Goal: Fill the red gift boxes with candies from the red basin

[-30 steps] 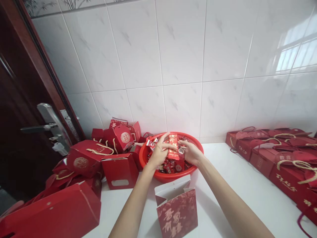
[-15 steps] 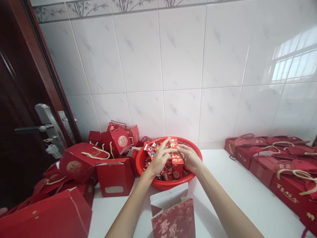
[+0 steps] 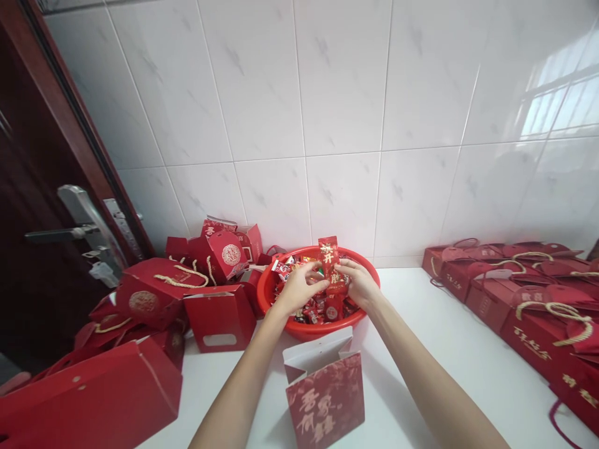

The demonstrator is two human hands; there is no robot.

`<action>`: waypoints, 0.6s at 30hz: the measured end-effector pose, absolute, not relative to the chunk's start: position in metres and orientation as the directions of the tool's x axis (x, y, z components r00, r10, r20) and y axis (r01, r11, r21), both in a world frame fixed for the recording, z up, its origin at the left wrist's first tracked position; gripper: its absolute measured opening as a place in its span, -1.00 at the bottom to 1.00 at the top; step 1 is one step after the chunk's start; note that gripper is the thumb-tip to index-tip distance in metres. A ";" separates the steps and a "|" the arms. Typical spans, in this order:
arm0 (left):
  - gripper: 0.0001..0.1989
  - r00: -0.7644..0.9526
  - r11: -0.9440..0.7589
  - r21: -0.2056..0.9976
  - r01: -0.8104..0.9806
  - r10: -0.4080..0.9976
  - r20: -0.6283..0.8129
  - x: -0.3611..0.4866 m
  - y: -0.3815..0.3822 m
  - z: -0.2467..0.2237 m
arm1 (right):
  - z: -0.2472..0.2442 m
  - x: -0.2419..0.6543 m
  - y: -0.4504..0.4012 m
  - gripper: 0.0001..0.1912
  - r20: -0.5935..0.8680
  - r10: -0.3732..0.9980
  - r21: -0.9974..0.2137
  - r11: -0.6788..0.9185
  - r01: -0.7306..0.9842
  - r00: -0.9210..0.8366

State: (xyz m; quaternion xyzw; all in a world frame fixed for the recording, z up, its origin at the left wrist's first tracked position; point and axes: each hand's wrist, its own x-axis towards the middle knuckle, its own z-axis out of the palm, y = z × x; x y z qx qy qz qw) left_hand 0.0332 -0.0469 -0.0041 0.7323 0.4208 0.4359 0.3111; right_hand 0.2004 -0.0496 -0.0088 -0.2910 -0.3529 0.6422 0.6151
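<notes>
A long red candy packet [image 3: 329, 252] with gold characters stands upright over the basin. My right hand [image 3: 361, 285] pinches its right edge. From the left side, my left hand [image 3: 299, 290] closes thumb and fingers on the same packet. Beneath both hands, a red plastic basin [image 3: 305, 333] holds many wrapped candies [image 3: 322, 310]. Nearer to me, between my forearms, a patterned red gift box [image 3: 327, 399] stands with its top open.
Red gift boxes [image 3: 154, 298] with rope handles are heaped at left. Closed boxes [image 3: 531, 330] stand in rows at right on the white table [image 3: 402, 330]. A tiled wall [image 3: 341, 199] rises behind; a door handle [image 3: 56, 234] is at left. Part of another person's hand [image 3: 14, 383] shows at the left edge.
The packet has tipped more upright and risen between my hands. My left fingers have drawn back from across its front to its left edge. The view has tilted downward slightly.
</notes>
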 end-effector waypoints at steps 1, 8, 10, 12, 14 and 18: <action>-0.71 0.320 -0.472 0.801 0.369 0.873 0.368 0.033 -0.047 -0.003 | -0.009 0.200 -0.049 -0.68 0.054 0.996 -0.816 0.001 -0.579 -0.075; -0.80 0.263 -0.418 0.868 0.268 0.899 0.351 0.034 -0.050 0.001 | -0.012 0.199 -0.046 -0.73 0.055 0.998 -0.861 0.055 -0.506 0.014; -0.81 0.226 -0.376 0.895 0.241 0.918 0.325 0.033 -0.049 0.002 | -0.011 0.198 -0.046 -0.74 0.073 0.996 -0.862 0.086 -0.499 0.047; -0.82 0.194 -0.352 0.910 0.218 0.930 0.313 0.033 -0.048 0.002 | -0.009 0.198 -0.047 -0.74 0.083 0.995 -0.850 0.101 -0.518 0.059; -0.82 0.173 -0.349 0.914 0.205 0.932 0.317 0.033 -0.046 0.001 | -0.008 0.198 -0.048 -0.74 0.079 0.996 -0.833 0.093 -0.546 0.048; -0.74 0.162 -0.386 0.895 0.222 0.920 0.357 0.031 -0.045 0.000 | -0.010 0.197 -0.047 -0.77 0.105 0.994 -0.794 0.101 -0.599 0.029</action>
